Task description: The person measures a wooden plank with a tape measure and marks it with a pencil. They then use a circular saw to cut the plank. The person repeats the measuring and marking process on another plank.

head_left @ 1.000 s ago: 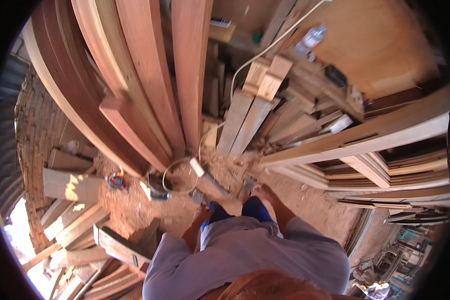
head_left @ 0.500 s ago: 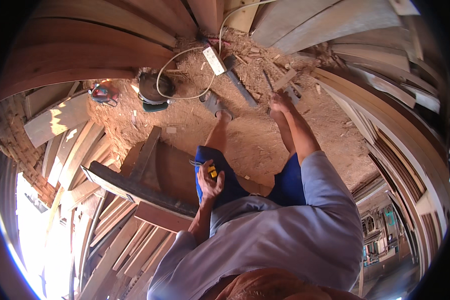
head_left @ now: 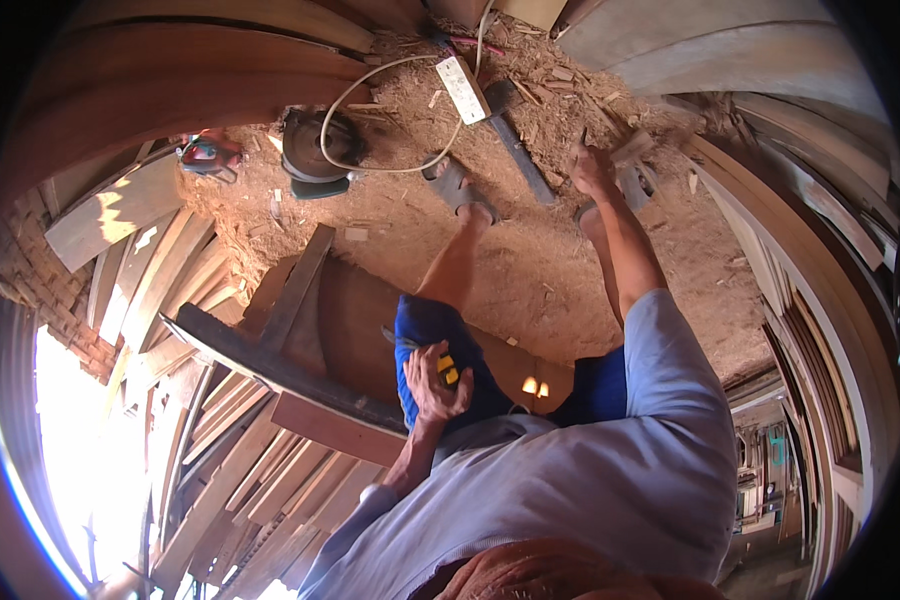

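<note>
My left hand [head_left: 428, 385] rests over my left thigh, its fingers curled round a yellow-and-black tape measure [head_left: 449, 372]. Blue shorts [head_left: 422, 322] lie under it, and part of the case is hidden by the fingers. My right arm stretches far forward and down. At its end my right hand [head_left: 592, 172] is closed, just left of the grey sandal [head_left: 635, 187] on my right foot. A thin, dark, stick-like tool [head_left: 582, 138] pokes out beyond its fingers; its kind cannot be made out.
A white power strip [head_left: 463, 90] with its cord lies ahead, beside a dark hammer-shaped tool [head_left: 522, 158]. Farther left stand a round dark machine [head_left: 320, 150] and a red tool [head_left: 206, 155]. A wooden frame [head_left: 300, 290] and stacked boards [head_left: 805, 265] flank me; sawdust covers the floor.
The scene has shifted rightward in view. My right hand sits a little farther from the sandal, and its tool shows shorter. My left hand keeps its hold on the tape measure.
</note>
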{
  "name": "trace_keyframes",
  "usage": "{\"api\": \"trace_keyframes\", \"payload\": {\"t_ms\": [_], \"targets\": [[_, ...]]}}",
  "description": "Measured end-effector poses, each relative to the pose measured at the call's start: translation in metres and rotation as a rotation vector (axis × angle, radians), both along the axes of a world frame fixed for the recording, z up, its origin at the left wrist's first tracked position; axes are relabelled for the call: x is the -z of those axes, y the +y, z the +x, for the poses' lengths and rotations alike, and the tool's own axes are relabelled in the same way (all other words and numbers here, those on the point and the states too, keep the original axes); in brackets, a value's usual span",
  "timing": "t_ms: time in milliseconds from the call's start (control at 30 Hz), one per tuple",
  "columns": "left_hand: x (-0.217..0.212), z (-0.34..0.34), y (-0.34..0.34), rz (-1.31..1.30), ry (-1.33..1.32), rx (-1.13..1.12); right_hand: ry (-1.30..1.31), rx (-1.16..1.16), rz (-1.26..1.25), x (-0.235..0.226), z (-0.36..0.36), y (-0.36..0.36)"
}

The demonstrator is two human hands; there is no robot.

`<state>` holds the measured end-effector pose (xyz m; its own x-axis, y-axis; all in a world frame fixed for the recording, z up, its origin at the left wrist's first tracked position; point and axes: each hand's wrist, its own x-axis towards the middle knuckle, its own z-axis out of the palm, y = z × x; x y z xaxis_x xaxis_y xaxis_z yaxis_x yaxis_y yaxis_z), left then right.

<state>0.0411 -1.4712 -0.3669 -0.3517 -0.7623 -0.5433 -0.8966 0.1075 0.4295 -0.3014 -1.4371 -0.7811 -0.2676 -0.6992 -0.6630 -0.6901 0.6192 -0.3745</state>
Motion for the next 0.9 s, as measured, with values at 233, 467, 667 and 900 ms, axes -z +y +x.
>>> {"api": "trace_keyframes", "payload": {"t_ms": [233,467,667,900], "targets": [[-0.003,-0.016,-0.008,0.025,-0.013,0.028,-0.968,1.273,-0.084,-0.191,0.001,-0.025],[-0.018,0.004,-0.028,0.388,0.158,-0.317,-1.121,1.028,-0.298,-0.414,-0.006,-0.042],[-0.092,0.008,-0.053,0.468,0.22,-0.547,-0.532,0.569,-0.357,-0.491,0.019,-0.066],[-0.105,0.033,-0.011,0.187,0.507,-0.934,-0.174,-0.243,-0.651,-0.509,0.046,-0.102]]}}
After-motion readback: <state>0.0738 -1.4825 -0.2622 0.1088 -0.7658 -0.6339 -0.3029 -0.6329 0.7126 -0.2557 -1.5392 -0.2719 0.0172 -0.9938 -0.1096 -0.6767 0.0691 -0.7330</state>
